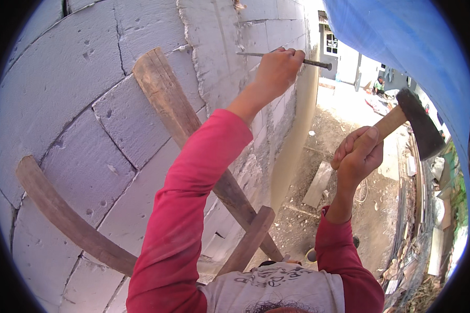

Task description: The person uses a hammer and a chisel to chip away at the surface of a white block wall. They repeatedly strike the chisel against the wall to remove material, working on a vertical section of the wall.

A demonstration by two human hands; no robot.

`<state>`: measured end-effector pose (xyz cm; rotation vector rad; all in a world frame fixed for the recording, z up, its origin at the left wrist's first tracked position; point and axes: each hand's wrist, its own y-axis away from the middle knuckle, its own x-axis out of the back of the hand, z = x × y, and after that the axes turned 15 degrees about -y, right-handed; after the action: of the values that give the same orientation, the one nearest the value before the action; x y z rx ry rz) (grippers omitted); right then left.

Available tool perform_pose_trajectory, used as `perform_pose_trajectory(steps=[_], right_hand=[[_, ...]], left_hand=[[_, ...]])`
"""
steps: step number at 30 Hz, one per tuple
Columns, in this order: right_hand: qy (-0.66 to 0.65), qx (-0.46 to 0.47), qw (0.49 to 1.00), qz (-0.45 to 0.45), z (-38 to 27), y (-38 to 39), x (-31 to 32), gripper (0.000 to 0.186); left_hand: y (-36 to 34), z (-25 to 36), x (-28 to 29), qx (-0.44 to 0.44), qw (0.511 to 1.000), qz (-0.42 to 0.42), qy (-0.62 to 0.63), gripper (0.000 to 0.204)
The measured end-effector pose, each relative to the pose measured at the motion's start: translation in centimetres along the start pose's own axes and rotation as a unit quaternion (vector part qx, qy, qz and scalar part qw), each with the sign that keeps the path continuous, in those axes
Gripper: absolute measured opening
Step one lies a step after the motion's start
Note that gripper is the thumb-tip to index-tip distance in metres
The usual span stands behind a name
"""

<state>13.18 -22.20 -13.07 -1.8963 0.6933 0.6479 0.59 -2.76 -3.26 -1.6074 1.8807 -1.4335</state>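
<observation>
My left hand [278, 73] is closed around a long dark metal chisel [317, 64]. The chisel lies nearly level, its thin end pointing left at the rough mortared strip [219, 52] of the block wall; I cannot tell whether the tip touches it. On the right, my right hand [361, 151] grips the light wooden handle of a hatchet [422, 124]. Its dark, wedge-shaped head is raised, apart from the chisel's struck end. Both arms are in red sleeves.
A wooden ladder [167, 96] leans at the pale block wall [104, 68] beneath my left arm. Below is a dirt floor with a loose board [318, 183]. Scrap and planks line the right side. A blue tarp [402, 31] hangs above; a person [379, 85] sits far off.
</observation>
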Motion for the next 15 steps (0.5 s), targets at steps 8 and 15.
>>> perform_pose_trajectory(steps=[8, 15], right_hand=[[0.004, 0.085, 0.996, -0.003, -0.8, -0.8, 0.2, 0.043], [-0.184, 0.155, 0.970, 0.034, -1.0, -2.4, -1.2, 0.038]], left_hand=[[0.1, -0.8, 0.4, 0.002, 0.999, 0.034, -0.003, 0.026], [-0.3, -1.1, 0.5, 0.003, 0.999, 0.038, 0.010, 0.028]])
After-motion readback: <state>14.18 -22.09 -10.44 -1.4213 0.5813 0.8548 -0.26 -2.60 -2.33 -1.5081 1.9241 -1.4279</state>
